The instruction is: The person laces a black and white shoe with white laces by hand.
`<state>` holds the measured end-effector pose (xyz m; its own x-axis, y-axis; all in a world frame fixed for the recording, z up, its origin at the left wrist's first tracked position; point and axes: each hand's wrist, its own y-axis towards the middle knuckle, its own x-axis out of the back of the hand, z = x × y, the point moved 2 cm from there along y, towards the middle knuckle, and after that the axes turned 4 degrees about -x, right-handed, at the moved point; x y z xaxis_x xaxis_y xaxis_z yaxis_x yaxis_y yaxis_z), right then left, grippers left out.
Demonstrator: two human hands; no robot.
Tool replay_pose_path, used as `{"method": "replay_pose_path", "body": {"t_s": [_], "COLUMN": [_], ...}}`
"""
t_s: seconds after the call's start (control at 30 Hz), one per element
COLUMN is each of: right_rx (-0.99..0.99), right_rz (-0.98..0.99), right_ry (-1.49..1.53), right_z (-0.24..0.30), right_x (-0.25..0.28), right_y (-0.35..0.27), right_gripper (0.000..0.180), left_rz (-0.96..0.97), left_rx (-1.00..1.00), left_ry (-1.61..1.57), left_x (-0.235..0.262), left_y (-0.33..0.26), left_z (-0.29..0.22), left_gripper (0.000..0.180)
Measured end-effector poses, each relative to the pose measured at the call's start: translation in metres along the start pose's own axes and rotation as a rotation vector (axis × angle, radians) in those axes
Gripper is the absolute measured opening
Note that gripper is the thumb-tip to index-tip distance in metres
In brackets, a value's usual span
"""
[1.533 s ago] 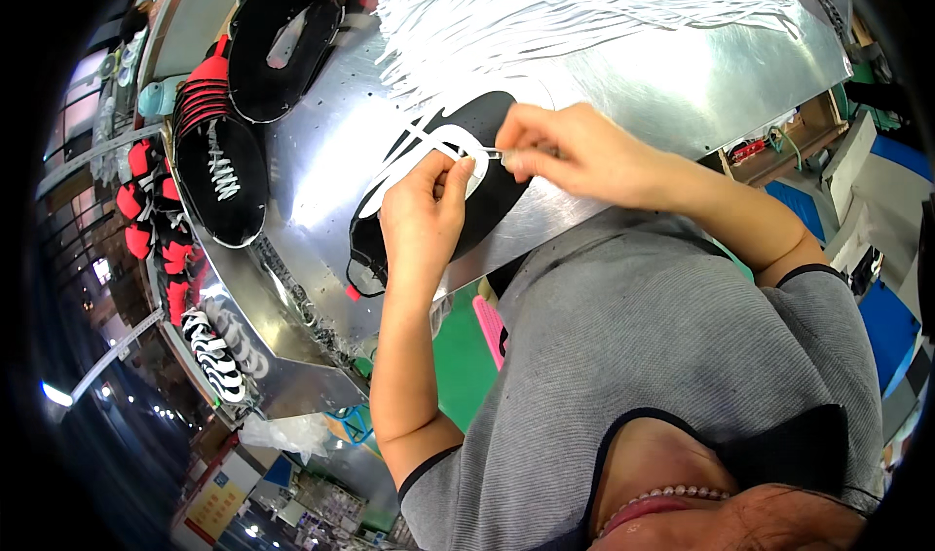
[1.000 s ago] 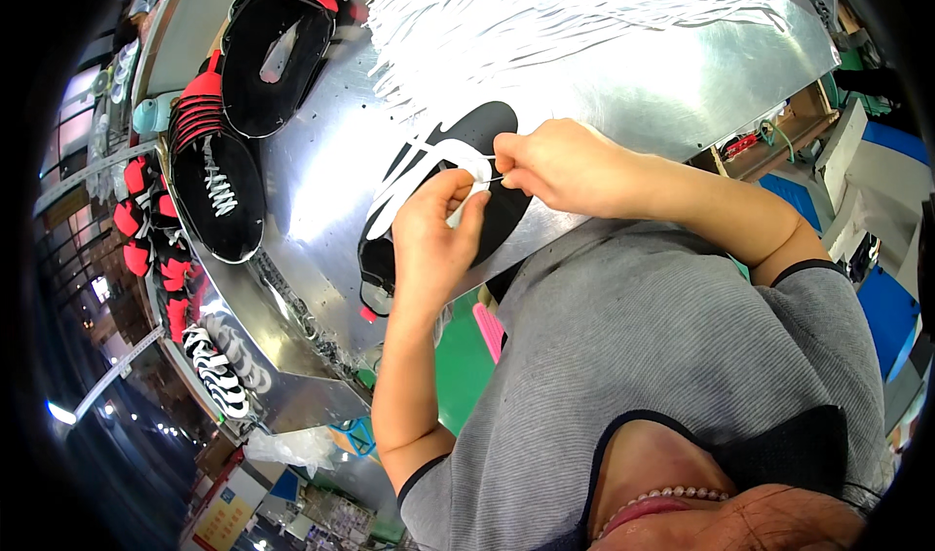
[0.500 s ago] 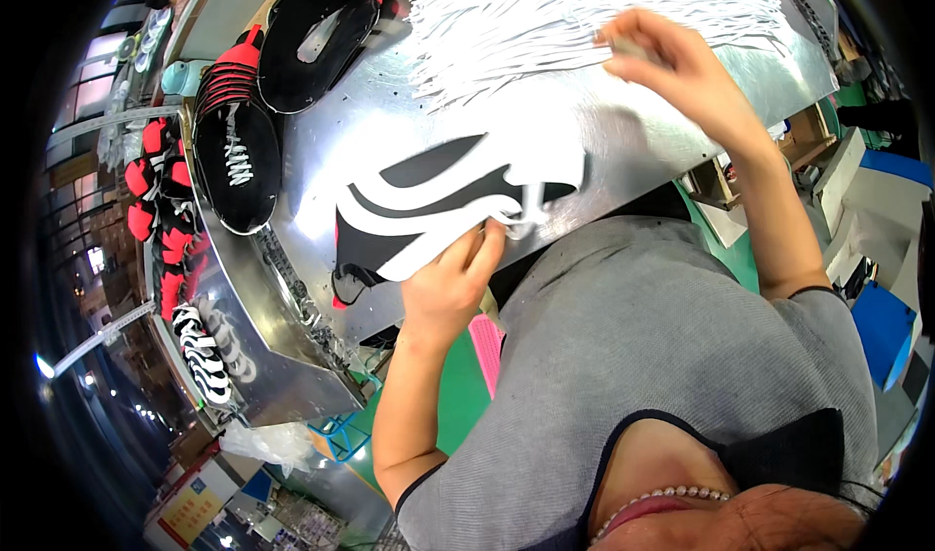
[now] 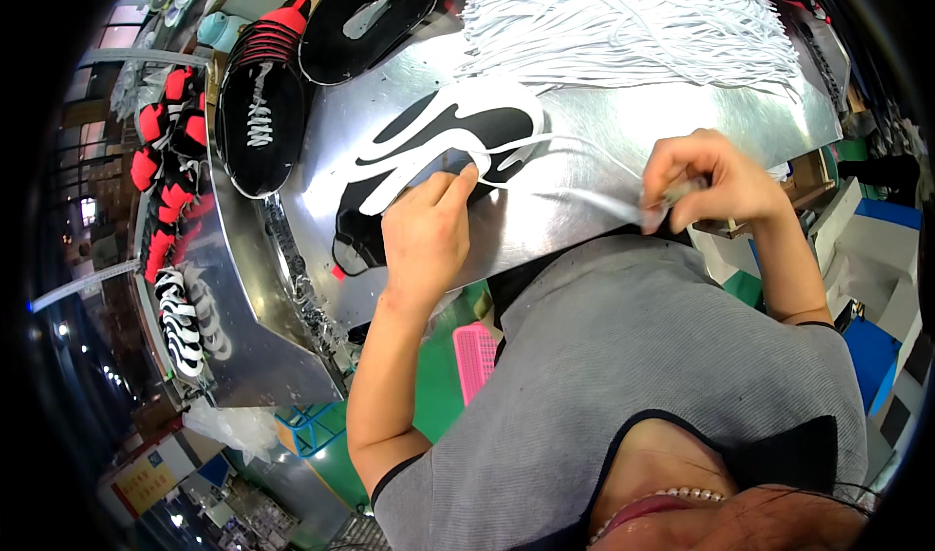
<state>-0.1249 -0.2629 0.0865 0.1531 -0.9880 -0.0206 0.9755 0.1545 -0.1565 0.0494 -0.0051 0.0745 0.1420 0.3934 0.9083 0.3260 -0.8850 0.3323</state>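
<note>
A black-and-white shoe upper (image 4: 419, 153) lies on the metal table at centre-left. My left hand (image 4: 429, 229) is closed on its near edge, thumb and forefinger pinching the opening where a white shoelace (image 4: 575, 138) comes out. Two strands of that lace run rightward to my right hand (image 4: 716, 181), the lower one blurred. My right hand is closed around the lace by the table's near edge, and its fingertips are smeared by motion. Part of the upper is hidden behind my left hand.
A large heap of white laces (image 4: 623, 30) covers the far side of the metal table (image 4: 584, 200). Black-and-red shoe uppers (image 4: 258, 113) lie far left. More red-and-black pieces (image 4: 175, 176) hang on a side rack. A pink basket (image 4: 475, 356) stands below the table.
My right hand has come down from near the lace heap to the table's near edge, and lace now stretches between it and the upper. My left hand keeps its hold; the upper has tilted.
</note>
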Motion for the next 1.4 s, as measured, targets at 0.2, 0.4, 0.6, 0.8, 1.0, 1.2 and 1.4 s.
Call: {"method": "replay_pose_path", "body": {"t_s": [0.2, 0.4, 0.6, 0.8, 1.0, 1.2, 1.4], "right_rx": [0.059, 0.002, -0.157, -0.165, -0.233, -0.183, -0.11], "right_rz": [-0.667, -0.539, -0.412, -0.437, -0.566, -0.533, -0.531], "right_ry": [-0.086, -0.07, -0.194, -0.255, -0.104, -0.104, -0.067], "right_z": [-0.042, -0.039, -0.017, -0.021, -0.042, -0.046, -0.044], "right_x": [0.034, -0.004, -0.02, -0.017, -0.01, -0.007, -0.008], "right_y": [0.075, 0.103, 0.09, 0.092, 0.087, 0.082, 0.069], "right_gripper": [0.032, 0.048, 0.049, 0.05, 0.048, 0.045, 0.044], "left_rz": [0.051, 0.302, 0.522, 0.55, 0.039, 0.25, 0.242], "left_rx": [0.065, 0.76, 0.941, 0.87, 0.814, 0.946, 0.872], "left_ry": [-0.126, -1.031, -1.175, -1.31, -0.825, -0.947, -1.071], "left_x": [-0.011, -0.009, -0.013, -0.031, -0.042, -0.027, -0.03], "left_y": [0.024, 0.004, 0.008, 0.014, 0.001, 0.022, 0.031], "left_z": [-0.011, 0.032, 0.027, 0.027, 0.054, 0.027, 0.02], "left_gripper": [0.021, 0.047, 0.03, 0.018, 0.011, 0.013, 0.014]}}
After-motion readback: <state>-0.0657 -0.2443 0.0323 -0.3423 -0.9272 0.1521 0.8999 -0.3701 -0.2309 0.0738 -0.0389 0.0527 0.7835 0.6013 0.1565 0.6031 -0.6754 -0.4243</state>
